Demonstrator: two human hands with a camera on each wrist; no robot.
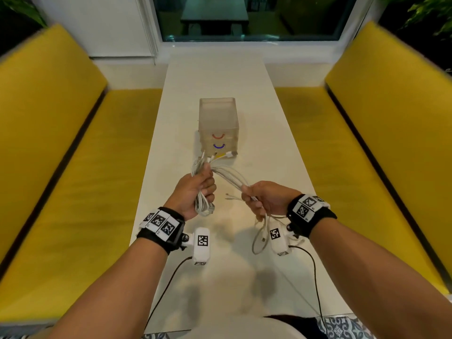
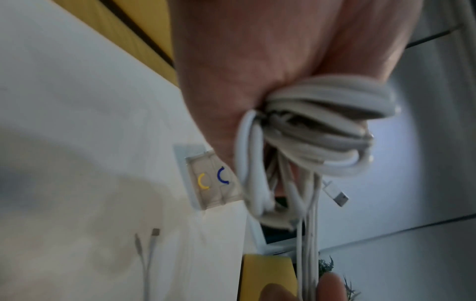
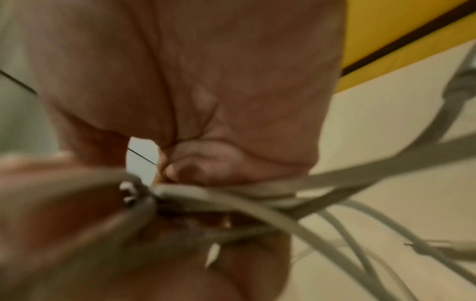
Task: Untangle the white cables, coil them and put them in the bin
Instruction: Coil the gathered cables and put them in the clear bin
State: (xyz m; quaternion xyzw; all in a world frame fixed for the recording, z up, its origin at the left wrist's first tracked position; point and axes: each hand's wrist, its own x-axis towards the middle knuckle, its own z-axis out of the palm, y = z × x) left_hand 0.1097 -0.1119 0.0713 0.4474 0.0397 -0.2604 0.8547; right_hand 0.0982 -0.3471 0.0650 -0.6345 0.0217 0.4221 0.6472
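A bundle of white cables [image 1: 204, 189] is held above the white table [image 1: 220, 79]. My left hand [image 1: 198, 189] grips the looped bundle, its coils [image 2: 322, 130] bulging out of the fist and several plug ends [image 1: 215, 155] sticking up. Strands [image 1: 232, 176] run across to my right hand [image 1: 259, 199], which grips them in a fist [image 3: 231, 195]; a loose loop [image 1: 259, 233] hangs below that hand. The translucent bin [image 1: 218, 123] with red, blue and yellow curved marks stands just beyond the hands.
Yellow bench seats [image 1: 85, 179] flank the narrow table on both sides. A window [image 1: 244, 18] lies at the far end. Two thin connector tips [image 1: 231, 196] poke out between the hands. Black wires [image 1: 171, 277] trail from the wrist cameras over the near table.
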